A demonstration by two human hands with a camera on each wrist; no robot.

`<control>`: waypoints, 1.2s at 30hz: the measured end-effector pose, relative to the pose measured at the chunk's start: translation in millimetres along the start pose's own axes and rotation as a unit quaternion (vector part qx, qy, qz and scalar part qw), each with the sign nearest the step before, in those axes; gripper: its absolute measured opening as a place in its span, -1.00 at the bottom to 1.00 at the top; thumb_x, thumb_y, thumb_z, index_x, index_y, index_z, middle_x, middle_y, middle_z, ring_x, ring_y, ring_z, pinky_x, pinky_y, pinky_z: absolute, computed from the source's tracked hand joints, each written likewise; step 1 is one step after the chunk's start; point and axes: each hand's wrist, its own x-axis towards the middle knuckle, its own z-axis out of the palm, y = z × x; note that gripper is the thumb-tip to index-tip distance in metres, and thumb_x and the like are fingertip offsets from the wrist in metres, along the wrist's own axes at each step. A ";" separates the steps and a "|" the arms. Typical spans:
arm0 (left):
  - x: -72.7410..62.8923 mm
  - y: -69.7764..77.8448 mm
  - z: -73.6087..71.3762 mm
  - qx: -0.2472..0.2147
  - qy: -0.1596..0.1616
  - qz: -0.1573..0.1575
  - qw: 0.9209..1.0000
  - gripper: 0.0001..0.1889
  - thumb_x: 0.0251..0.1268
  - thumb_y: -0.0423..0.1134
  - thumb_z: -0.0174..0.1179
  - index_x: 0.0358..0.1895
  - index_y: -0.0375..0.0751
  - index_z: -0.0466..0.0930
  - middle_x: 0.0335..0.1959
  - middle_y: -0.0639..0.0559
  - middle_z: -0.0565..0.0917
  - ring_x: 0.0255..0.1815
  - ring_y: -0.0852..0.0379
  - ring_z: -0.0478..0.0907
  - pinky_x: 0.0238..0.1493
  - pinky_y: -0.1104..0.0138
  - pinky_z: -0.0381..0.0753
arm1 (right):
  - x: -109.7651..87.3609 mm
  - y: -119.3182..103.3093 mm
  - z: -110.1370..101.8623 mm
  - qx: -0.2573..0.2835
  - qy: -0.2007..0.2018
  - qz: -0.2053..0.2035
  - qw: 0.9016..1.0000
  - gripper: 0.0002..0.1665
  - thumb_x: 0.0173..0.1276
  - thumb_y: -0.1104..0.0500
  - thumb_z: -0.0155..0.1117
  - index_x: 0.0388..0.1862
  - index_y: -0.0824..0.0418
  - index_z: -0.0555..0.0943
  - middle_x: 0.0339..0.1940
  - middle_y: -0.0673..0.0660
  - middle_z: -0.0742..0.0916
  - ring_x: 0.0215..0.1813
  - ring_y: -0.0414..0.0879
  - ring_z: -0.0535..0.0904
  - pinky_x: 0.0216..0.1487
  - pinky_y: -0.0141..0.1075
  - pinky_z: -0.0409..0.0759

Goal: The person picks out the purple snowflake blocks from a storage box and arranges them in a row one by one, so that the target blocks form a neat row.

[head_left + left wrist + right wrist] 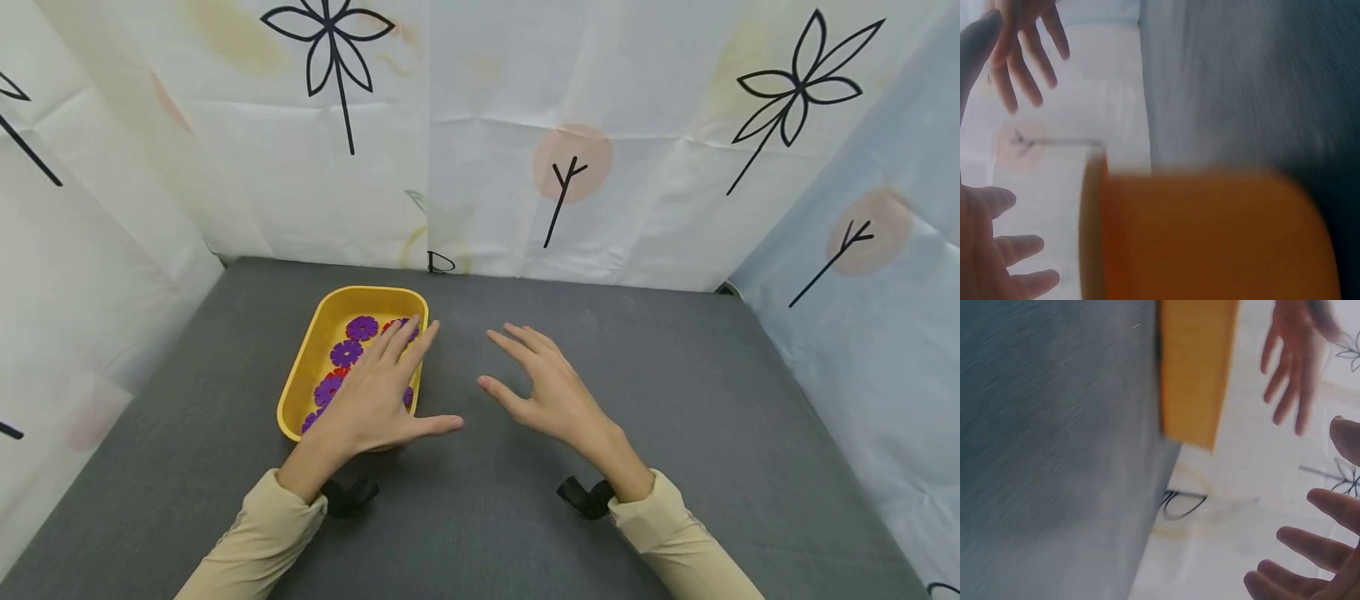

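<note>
A yellow tray [300,379] stands on the dark grey table, left of the middle, with several purple flower-shaped pieces [347,353] and a few red pieces [342,372] inside. My left hand [375,400] is raised over the tray's right side with fingers spread and thumb pointing right, hiding part of the contents. In the left wrist view the tray's orange-yellow wall [1216,237] is close below the fingers. To the right of the tray, my right hand [547,387] hovers over the table, fingers apart and holding nothing. The two hands face each other with a gap between them.
The dark grey table [675,400] spreads out around the tray. White cloth [487,192] with black flower and twig drawings hangs behind it and at both sides. A black wrist strap [348,497] sits on each arm below a beige sleeve [258,533].
</note>
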 end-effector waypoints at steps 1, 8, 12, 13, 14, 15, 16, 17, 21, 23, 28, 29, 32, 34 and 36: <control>-3.7 -6.3 -3.6 0.002 0.000 -0.007 1.000 0.26 -0.02 0.52 0.31 0.69 0.10 -0.11 0.70 -0.16 0.02 0.70 -0.27 -0.03 0.61 -0.26 0.05 | 4.2 -3.8 1.6 0.008 0.000 -0.006 1.000 -0.25 0.40 -0.11 0.39 0.50 0.08 0.46 0.54 0.22 0.48 0.59 0.24 0.31 0.48 0.30 0.35; -30.3 -50.8 -24.1 0.013 0.001 -0.069 0.998 0.37 -0.10 0.46 0.43 0.69 -0.06 -0.17 0.68 -0.28 0.00 0.65 -0.37 0.00 0.52 -0.34 0.15 | 29.7 -27.1 16.7 0.062 -0.017 -0.030 0.998 -0.31 0.35 0.01 0.46 0.43 0.14 0.54 0.44 0.20 0.58 0.49 0.14 0.47 0.47 0.18 0.43; -43.4 -67.0 -32.2 0.007 -0.014 -0.098 0.995 0.44 -0.12 0.49 0.42 0.69 -0.10 -0.28 0.68 -0.32 -0.09 0.61 -0.46 0.00 0.46 -0.42 0.16 | 41.8 -39.7 27.9 0.085 -0.035 -0.054 0.994 -0.32 0.32 0.07 0.50 0.39 0.21 0.56 0.36 0.20 0.63 0.42 0.09 0.55 0.42 0.04 0.53; -46.1 -70.0 -33.1 0.001 -0.020 -0.103 0.994 0.46 -0.13 0.50 0.42 0.69 -0.10 -0.30 0.69 -0.33 -0.11 0.62 -0.47 -0.02 0.47 -0.42 0.14 | 44.2 -42.8 31.2 0.089 -0.042 -0.060 0.993 -0.32 0.32 0.08 0.50 0.38 0.23 0.56 0.35 0.20 0.64 0.40 0.08 0.56 0.40 0.01 0.56; -48.7 -72.6 -33.4 -0.005 -0.026 -0.107 0.994 0.48 -0.14 0.50 0.42 0.69 -0.11 -0.33 0.69 -0.33 -0.14 0.62 -0.48 -0.03 0.48 -0.42 0.12 | 46.3 -45.9 34.7 0.096 -0.051 -0.064 0.992 -0.31 0.31 0.08 0.51 0.38 0.24 0.56 0.34 0.20 0.65 0.38 0.07 0.58 0.37 -0.01 0.58; -50.8 -74.9 -33.2 -0.008 -0.032 -0.110 0.993 0.49 -0.15 0.51 0.42 0.69 -0.12 -0.35 0.69 -0.34 -0.16 0.62 -0.48 -0.05 0.48 -0.42 0.10 | 48.3 -49.0 38.7 0.103 -0.060 -0.069 0.991 -0.31 0.31 0.09 0.51 0.38 0.25 0.56 0.32 0.21 0.66 0.35 0.08 0.60 0.34 -0.03 0.61; -52.6 -77.0 -32.5 -0.013 -0.038 -0.112 0.993 0.50 -0.16 0.50 0.42 0.69 -0.13 -0.37 0.69 -0.34 -0.18 0.63 -0.48 -0.06 0.49 -0.42 0.08 | 50.1 -52.3 42.5 0.107 -0.071 -0.070 0.989 -0.31 0.31 0.10 0.51 0.38 0.24 0.56 0.31 0.21 0.66 0.34 0.08 0.60 0.34 -0.04 0.61; -54.3 -79.1 -31.5 -0.017 -0.042 -0.112 0.993 0.52 -0.17 0.50 0.43 0.68 -0.14 -0.37 0.69 -0.35 -0.19 0.63 -0.49 -0.08 0.50 -0.42 0.07 | 51.8 -55.5 46.8 0.113 -0.081 -0.072 0.988 -0.32 0.30 0.11 0.51 0.38 0.24 0.56 0.30 0.21 0.67 0.32 0.08 0.60 0.34 -0.04 0.61; -59.6 -84.5 -28.1 -0.021 -0.054 -0.111 0.992 0.56 -0.20 0.48 0.46 0.67 -0.23 -0.41 0.68 -0.39 -0.25 0.61 -0.55 -0.06 0.43 -0.46 0.14 | 59.8 -69.0 65.0 0.108 -0.127 -0.076 0.983 -0.32 0.29 0.10 0.53 0.37 0.22 0.58 0.29 0.19 0.69 0.33 0.05 0.59 0.36 -0.10 0.60; -61.2 -85.7 -27.5 -0.026 -0.060 -0.114 0.991 0.58 -0.19 0.47 0.47 0.66 -0.26 -0.46 0.68 -0.40 -0.29 0.59 -0.58 -0.05 0.38 -0.48 0.19 | 64.2 -75.7 74.3 0.097 -0.145 -0.080 0.981 -0.31 0.27 0.08 0.55 0.35 0.21 0.59 0.29 0.16 0.70 0.33 0.01 0.58 0.36 -0.18 0.59; -61.6 -87.3 -26.6 -0.050 -0.081 -0.134 0.986 0.61 -0.15 0.44 0.47 0.61 -0.31 -0.60 0.67 -0.41 -0.38 0.56 -0.63 -0.01 0.29 -0.44 0.35 | 75.0 -85.9 96.8 0.080 -0.175 -0.094 0.977 -0.30 0.22 0.06 0.58 0.32 0.22 0.62 0.22 0.13 0.75 0.21 -0.04 0.66 0.22 -0.41 0.62; -61.6 -87.7 -26.2 -0.054 -0.083 -0.135 0.986 0.62 -0.15 0.43 0.47 0.61 -0.33 -0.61 0.67 -0.41 -0.39 0.56 -0.63 0.00 0.29 -0.43 0.37 | 76.7 -87.1 101.0 0.076 -0.178 -0.094 0.977 -0.31 0.21 0.07 0.59 0.31 0.23 0.63 0.20 0.12 0.76 0.18 -0.05 0.67 0.19 -0.45 0.62; -62.5 -88.8 -24.9 -0.063 -0.088 -0.133 0.985 0.62 -0.14 0.41 0.49 0.60 -0.37 -0.60 0.67 -0.43 -0.39 0.56 -0.62 0.01 0.31 -0.40 0.37 | 80.5 -90.2 112.2 0.073 -0.183 -0.087 0.977 -0.36 0.20 0.10 0.60 0.25 0.24 0.67 0.14 0.11 0.79 0.11 -0.08 0.72 0.09 -0.54 0.62; -63.2 -89.2 -24.4 -0.066 -0.086 -0.130 0.986 0.61 -0.14 0.39 0.50 0.60 -0.39 -0.59 0.66 -0.44 -0.39 0.56 -0.62 0.00 0.33 -0.39 0.36 | 81.8 -93.2 117.4 0.070 -0.188 -0.079 0.976 -0.39 0.20 0.12 0.60 0.23 0.23 0.69 0.12 0.11 0.80 0.10 -0.09 0.73 0.04 -0.57 0.62; -63.8 -89.1 -24.4 -0.068 -0.084 -0.130 0.986 0.61 -0.14 0.39 0.50 0.60 -0.39 -0.59 0.66 -0.44 -0.39 0.56 -0.62 0.00 0.34 -0.39 0.35 | 82.9 -96.3 121.2 0.068 -0.193 -0.070 0.976 -0.41 0.19 0.14 0.60 0.21 0.23 0.70 0.12 0.10 0.80 0.11 -0.10 0.73 0.03 -0.57 0.63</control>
